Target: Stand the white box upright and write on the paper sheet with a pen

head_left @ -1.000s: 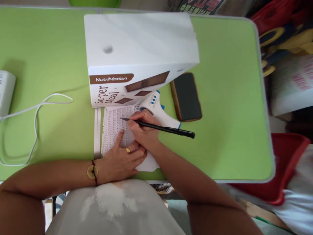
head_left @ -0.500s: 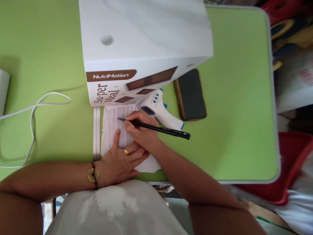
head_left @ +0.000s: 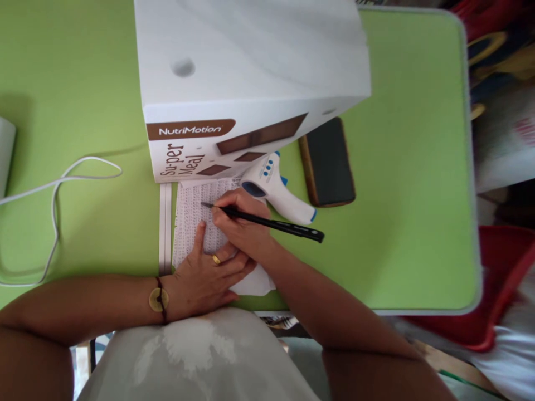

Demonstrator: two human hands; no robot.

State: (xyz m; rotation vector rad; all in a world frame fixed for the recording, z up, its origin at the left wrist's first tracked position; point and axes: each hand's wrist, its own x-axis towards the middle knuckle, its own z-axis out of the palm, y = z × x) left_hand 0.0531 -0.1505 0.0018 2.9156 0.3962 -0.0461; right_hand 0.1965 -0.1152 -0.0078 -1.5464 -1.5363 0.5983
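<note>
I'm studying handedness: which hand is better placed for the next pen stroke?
Probably the right hand: it holds the black pen, tip over the paper. The left hand lies spread on the paper.

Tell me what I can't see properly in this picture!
All in the head view:
The writing on the paper: too small to read, and the left hand and right hand cover some of the paper.
The phone: part of its far end is behind the white box.
The box's far end: cut off by the top edge.
A white object: cut off by the left edge.
</note>
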